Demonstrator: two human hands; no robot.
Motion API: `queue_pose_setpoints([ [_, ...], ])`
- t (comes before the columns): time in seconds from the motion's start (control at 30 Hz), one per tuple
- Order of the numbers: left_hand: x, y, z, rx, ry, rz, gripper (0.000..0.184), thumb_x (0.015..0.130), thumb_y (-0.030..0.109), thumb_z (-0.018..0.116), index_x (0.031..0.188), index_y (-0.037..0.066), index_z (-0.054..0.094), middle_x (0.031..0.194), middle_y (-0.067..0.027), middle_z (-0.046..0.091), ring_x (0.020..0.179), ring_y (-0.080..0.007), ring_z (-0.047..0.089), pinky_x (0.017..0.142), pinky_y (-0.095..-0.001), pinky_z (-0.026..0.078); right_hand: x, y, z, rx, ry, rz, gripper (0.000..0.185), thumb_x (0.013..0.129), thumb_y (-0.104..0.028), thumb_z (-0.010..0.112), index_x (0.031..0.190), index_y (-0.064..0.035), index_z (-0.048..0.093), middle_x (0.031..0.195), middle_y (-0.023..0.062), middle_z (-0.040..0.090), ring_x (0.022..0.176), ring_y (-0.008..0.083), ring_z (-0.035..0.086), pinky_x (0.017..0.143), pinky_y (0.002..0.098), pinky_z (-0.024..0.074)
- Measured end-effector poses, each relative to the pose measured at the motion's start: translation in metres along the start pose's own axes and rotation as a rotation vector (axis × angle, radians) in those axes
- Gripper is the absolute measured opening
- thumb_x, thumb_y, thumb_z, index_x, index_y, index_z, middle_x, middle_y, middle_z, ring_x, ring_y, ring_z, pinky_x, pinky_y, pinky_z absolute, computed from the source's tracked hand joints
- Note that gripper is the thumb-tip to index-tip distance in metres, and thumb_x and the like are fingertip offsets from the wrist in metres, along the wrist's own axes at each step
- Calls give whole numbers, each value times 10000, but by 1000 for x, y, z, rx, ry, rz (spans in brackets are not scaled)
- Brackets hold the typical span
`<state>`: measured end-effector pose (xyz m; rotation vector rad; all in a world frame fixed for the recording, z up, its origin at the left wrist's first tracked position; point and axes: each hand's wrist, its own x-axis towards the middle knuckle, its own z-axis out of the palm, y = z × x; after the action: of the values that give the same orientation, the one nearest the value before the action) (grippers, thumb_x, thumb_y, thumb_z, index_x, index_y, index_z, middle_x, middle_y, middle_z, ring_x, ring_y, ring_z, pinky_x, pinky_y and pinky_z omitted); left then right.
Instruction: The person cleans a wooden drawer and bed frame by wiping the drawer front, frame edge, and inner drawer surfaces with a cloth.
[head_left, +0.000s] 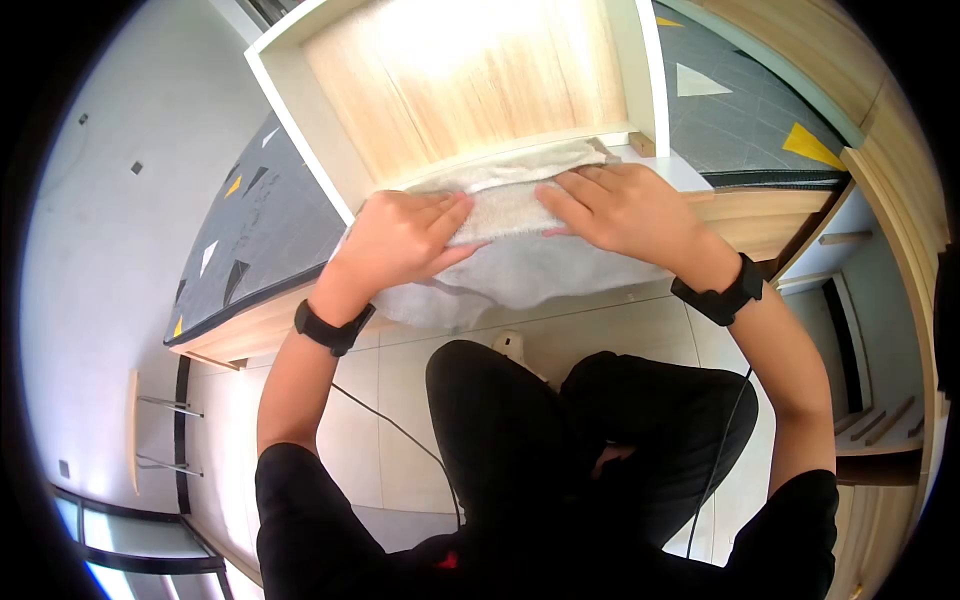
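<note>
My left hand and my right hand grip the two sides of a greyish-white, fuzzy cloth. Its upper part is bunched into a folded strip between them, with the thumbs below and the fingers on top. The lower part hangs loose over a bed's front edge. Just beyond the cloth rests a white-edged open box, like a drawer, with a wood-grain panel inside. Some fingertips are hidden in the cloth's folds.
The box sits on a bed with a grey patterned mattress and a wooden side. A wooden shelf unit stands at the right. Black cables run beside my crossed legs on the tiled floor.
</note>
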<state>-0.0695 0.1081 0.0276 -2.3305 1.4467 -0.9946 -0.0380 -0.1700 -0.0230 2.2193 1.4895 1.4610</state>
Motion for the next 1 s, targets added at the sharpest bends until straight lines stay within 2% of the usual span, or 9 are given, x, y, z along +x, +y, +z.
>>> queue_pose_setpoints([
  [0.03,2,-3,-2,-19,-5,-13,350,811,318,727,948,-3,697,739,-91,691,602,-214,656,516,-294,504,3,4,0,-28,46,-24,254,871,-326,621,923,-81,581,674,21,562,592,152,621,519,261,489],
  [0.17,13,-34,-8,-124,52,-80,325,829,350,729,819,26,719,537,-90,588,447,-245,569,446,-305,441,40,28,-18,48,-97,45,320,914,-410,578,906,-90,580,692,28,610,552,156,614,480,281,474],
  [0.23,24,-55,-12,-99,36,-143,352,825,380,729,740,40,702,496,-94,551,427,-256,551,437,-315,431,78,37,-40,-5,-722,429,314,968,-368,524,1063,-87,626,989,110,694,853,213,692,724,338,555],
  [0.27,28,-64,-12,-67,27,-200,394,822,410,729,661,54,684,456,-97,513,407,-268,534,427,-326,421,76,41,-26,0,-722,424,314,968,-368,524,1063,-87,626,989,110,694,853,213,692,724,338,555],
  [0.33,35,-81,-9,-5,49,-220,444,816,447,720,615,57,651,449,-100,500,408,-269,532,428,-335,417,72,57,9,-140,101,307,446,784,-587,667,758,-146,605,483,35,527,441,209,568,429,306,432],
  [0.43,39,-90,1,118,102,-239,523,819,528,679,571,76,591,437,-91,492,416,-274,538,430,-356,418,78,69,26,-236,319,264,480,746,-602,698,694,-142,574,469,19,515,408,205,546,381,320,388],
  [0.53,38,-86,17,245,144,-341,504,812,552,663,595,103,593,460,-71,524,424,-265,546,421,-359,417,78,72,26,-239,-49,460,370,873,-484,634,911,-118,670,772,92,691,741,233,693,624,342,539],
  [0.6,41,-87,30,343,381,-374,469,815,536,651,656,100,588,466,-62,528,438,-268,564,468,-392,446,84,75,28,-168,11,449,386,837,-465,665,853,-79,661,768,120,681,764,273,681,669,368,531],
  [1.0,66,-151,72,352,307,-564,540,857,619,525,692,119,648,557,-103,613,528,-313,625,462,-398,449,105,118,88,-187,185,490,520,802,-571,632,739,-55,632,740,149,659,742,319,649,700,432,496],
])
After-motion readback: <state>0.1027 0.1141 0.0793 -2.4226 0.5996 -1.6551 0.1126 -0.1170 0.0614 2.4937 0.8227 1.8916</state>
